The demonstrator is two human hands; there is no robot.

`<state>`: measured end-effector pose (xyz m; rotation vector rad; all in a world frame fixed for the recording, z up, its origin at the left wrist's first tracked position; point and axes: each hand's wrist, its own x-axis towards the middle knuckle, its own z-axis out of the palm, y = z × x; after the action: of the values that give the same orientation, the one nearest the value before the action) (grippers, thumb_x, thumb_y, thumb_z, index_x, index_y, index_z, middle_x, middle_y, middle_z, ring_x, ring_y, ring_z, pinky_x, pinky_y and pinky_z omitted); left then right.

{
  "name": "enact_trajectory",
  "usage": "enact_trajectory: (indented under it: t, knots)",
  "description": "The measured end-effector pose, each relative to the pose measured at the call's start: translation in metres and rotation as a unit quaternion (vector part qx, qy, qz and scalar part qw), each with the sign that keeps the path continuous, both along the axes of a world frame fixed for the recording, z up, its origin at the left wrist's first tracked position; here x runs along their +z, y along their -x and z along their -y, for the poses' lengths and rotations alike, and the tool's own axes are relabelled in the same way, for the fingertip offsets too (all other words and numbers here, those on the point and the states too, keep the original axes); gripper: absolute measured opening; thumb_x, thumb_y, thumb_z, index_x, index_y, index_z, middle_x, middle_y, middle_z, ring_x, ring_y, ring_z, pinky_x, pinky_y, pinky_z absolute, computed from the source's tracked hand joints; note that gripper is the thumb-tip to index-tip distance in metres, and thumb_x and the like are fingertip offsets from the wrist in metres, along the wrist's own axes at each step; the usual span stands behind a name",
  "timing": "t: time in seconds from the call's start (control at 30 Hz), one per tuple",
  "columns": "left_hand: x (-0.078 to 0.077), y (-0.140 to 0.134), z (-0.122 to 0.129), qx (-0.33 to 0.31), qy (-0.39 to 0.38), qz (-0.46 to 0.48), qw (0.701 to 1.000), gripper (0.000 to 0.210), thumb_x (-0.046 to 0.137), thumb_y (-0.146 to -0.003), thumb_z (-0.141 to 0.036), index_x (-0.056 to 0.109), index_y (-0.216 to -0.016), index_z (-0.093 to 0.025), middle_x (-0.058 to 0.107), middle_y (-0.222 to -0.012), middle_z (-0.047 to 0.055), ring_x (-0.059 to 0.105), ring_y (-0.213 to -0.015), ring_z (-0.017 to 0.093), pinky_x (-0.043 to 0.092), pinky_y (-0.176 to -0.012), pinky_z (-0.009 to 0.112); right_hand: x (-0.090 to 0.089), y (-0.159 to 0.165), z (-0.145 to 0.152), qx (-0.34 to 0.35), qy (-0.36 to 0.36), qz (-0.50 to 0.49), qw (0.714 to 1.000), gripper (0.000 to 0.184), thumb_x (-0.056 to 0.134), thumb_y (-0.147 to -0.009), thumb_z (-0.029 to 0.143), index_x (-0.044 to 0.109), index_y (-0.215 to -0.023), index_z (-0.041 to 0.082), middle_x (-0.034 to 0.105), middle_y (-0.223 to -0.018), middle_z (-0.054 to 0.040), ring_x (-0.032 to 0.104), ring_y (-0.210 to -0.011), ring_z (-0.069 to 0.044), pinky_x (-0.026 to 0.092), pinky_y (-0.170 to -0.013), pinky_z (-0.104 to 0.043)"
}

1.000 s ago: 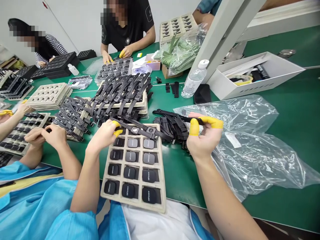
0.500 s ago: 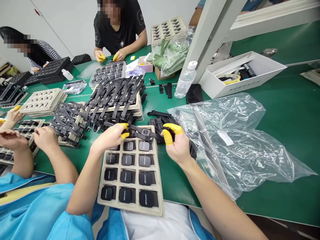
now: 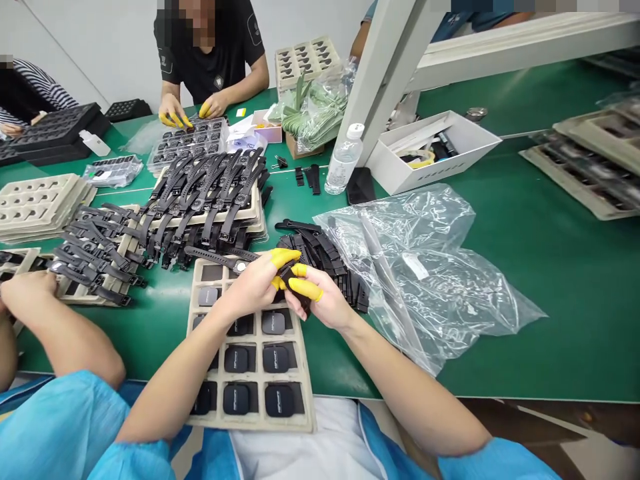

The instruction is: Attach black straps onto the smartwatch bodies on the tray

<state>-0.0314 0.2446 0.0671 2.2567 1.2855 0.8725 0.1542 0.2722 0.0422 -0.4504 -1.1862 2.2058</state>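
Observation:
My left hand (image 3: pixel 255 283) and my right hand (image 3: pixel 323 297), both with yellow finger cots, meet above the top of a beige tray (image 3: pixel 309 373). Between their fingertips is a small black watch (image 3: pixel 287 272), pinched by my left hand. My right hand is closed at its side on what looks like a black watch strap, mostly covered by the fingers. In the tray compartments lie dark, square-faced watch pieces (image 3: pixel 279 400). One strapped watch (image 3: pixel 240 265) lies across the tray's far edge. A pile of black straps (image 3: pixel 320 250) sits just beyond my right hand.
Strapped watches (image 3: pixel 200 200) are heaped on stacked trays at the far left. To the right lie a clear plastic bag (image 3: pixel 450 293), a water bottle (image 3: pixel 344 160) and a white box (image 3: pixel 435 157). A co-worker's arm (image 3: pixel 65 313) is at left; another person (image 3: pixel 207 60) works across the table.
My hands have come together from apart; the right moved left and down to meet the left. The camera view has turned right. The co-worker opposite has shifted a hand over a tray.

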Motion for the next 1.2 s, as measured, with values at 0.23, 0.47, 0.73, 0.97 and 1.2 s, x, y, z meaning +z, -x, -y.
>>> enact_trajectory:
  t: [0.23,0.47,0.73,0.97,1.2]
  knots:
    - [0.0014,0.0057,0.0027,0.016,-0.01,0.001,1.0,0.054,0.041,-0.095,-0.007,0.055,-0.145,-0.022,0.066,-0.139,0.013,0.06,-0.134,0.025,0.054,-0.112,0.047,-0.0007,0.0034,0.0001,-0.016,0.043,-0.011,0.999,0.032,0.071,-0.091,0.047,0.054,-0.087,0.021,0.053,-0.051,0.0076,0.042,-0.039,-0.009,0.032,-0.039,-0.021]
    - [-0.0031,0.0035,0.0018,0.036,-0.031,-0.002,0.999,0.043,0.043,-0.1,-0.011,0.056,-0.139,-0.019,0.067,-0.133,0.013,0.062,-0.13,0.024,0.054,-0.11,0.043,0.0051,0.0048,-0.0014,-0.035,0.09,-0.018,0.995,0.033,0.077,-0.085,0.045,0.056,-0.086,0.021,0.05,-0.048,0.0087,0.038,-0.037,-0.008,0.028,-0.038,-0.021]
    - [-0.0033,0.004,0.0023,0.03,-0.033,-0.016,0.999,0.048,0.042,-0.103,-0.018,0.047,-0.15,-0.02,0.061,-0.132,0.015,0.059,-0.126,0.027,0.054,-0.108,0.045,0.0041,0.0057,-0.0015,-0.055,0.151,-0.036,0.986,0.033,0.078,-0.085,0.044,0.052,-0.084,0.023,0.046,-0.051,0.0087,0.032,-0.039,-0.008,0.022,-0.038,-0.02]
    - [0.0019,0.0039,0.0058,0.047,-0.039,-0.045,0.997,0.043,0.044,-0.103,-0.023,0.053,-0.145,-0.018,0.062,-0.123,0.016,0.06,-0.117,0.028,0.056,-0.102,0.046,0.0005,0.0043,-0.0054,-0.036,0.17,-0.018,0.985,0.036,0.078,-0.085,0.045,0.05,-0.079,0.022,0.044,-0.049,0.0089,0.028,-0.039,-0.007,0.018,-0.037,-0.019]
    - [0.0033,0.0043,0.0075,0.051,-0.009,-0.058,0.997,0.036,0.045,-0.101,-0.022,0.059,-0.134,-0.019,0.066,-0.123,0.016,0.064,-0.114,0.028,0.059,-0.1,0.046,-0.0019,0.0055,-0.0036,-0.039,0.127,0.013,0.991,0.039,0.078,-0.086,0.048,0.05,-0.079,0.022,0.044,-0.048,0.0091,0.028,-0.039,-0.006,0.019,-0.037,-0.019]
